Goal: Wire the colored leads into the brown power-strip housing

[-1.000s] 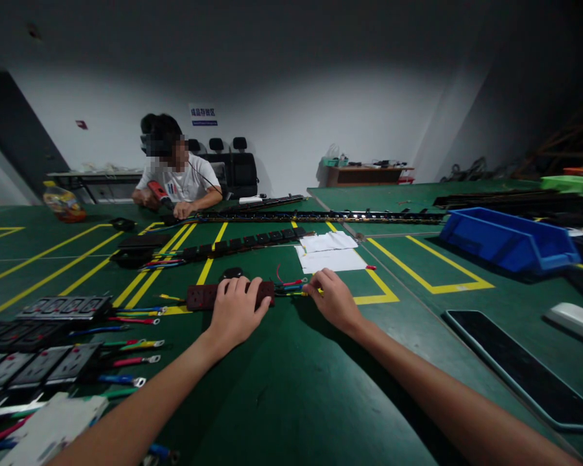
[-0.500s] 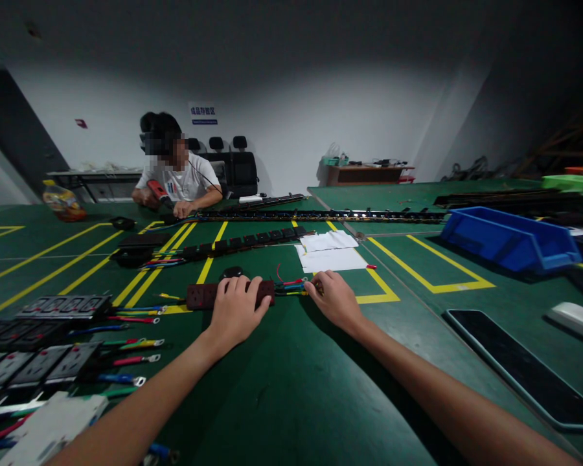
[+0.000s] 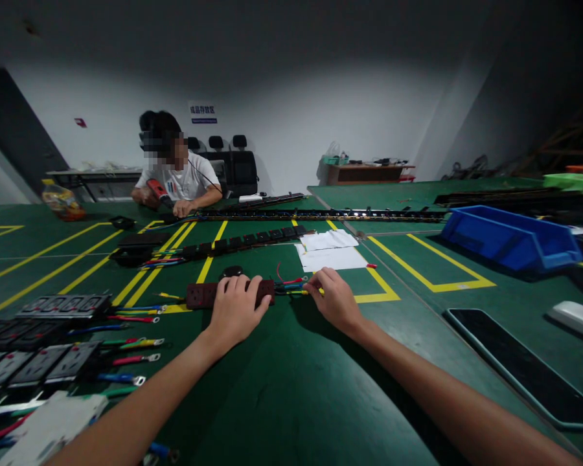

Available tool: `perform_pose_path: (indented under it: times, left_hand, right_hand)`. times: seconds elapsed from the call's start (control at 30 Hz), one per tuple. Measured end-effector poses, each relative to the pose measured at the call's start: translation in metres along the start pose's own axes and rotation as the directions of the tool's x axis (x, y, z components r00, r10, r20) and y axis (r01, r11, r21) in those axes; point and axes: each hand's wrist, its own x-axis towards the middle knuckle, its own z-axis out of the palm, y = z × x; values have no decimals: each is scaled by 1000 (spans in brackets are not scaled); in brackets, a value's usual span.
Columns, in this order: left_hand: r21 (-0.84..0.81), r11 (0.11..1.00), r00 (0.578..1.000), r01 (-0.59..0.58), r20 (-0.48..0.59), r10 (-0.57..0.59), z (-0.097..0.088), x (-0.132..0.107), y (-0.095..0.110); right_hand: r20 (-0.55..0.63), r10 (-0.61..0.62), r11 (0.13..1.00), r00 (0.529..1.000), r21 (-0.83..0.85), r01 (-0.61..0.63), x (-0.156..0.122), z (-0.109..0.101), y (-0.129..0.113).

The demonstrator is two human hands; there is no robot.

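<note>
From here, the socket strip (image 3: 201, 296) is looking like smooth plastic, the ring lugs (image 3: 154, 357) are glinting metallic, and the green tabletop (image 3: 282, 388) is shining softly.

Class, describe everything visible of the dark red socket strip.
The dark red, long rectangular socket strip looks like plastic. It lies flat on the green, yellow-lined tabletop, socket holes facing up near its left end. The bare left hand clasps it, hiding its middle. Red, blue and yellow insulated wires run from its right end; a yellow wire shows at its left.
</note>
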Motion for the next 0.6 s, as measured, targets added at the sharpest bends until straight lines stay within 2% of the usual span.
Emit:
perform_pose_path:
  times: [0.1,0.27,0.37,0.43,0.6]
  left_hand:
    - [-3,1000,1000,-2,-7,2,1,0,0]
    - [-3,1000,1000,-2,-12,1,1,1,0]
    - [-3,1000,1000,-4,-19,4,1,0,0]
    - [-2,1000,1000,-6,-22,6,1,0,0]
    - [3,1000,1000,-1,-13,1,1,0,0]
  right_hand:
    - [15,29,1000,999,-6,-29,0,0,2]
    - [65,185,982,981,-36,-183,2,1,3]
    - [74,210,977,975,-55,-206,3,1,2]
    - [56,161,987,985,-34,-160,2,0,0]
    - [45,-94,994,995,-57,96,0,-4,-7]
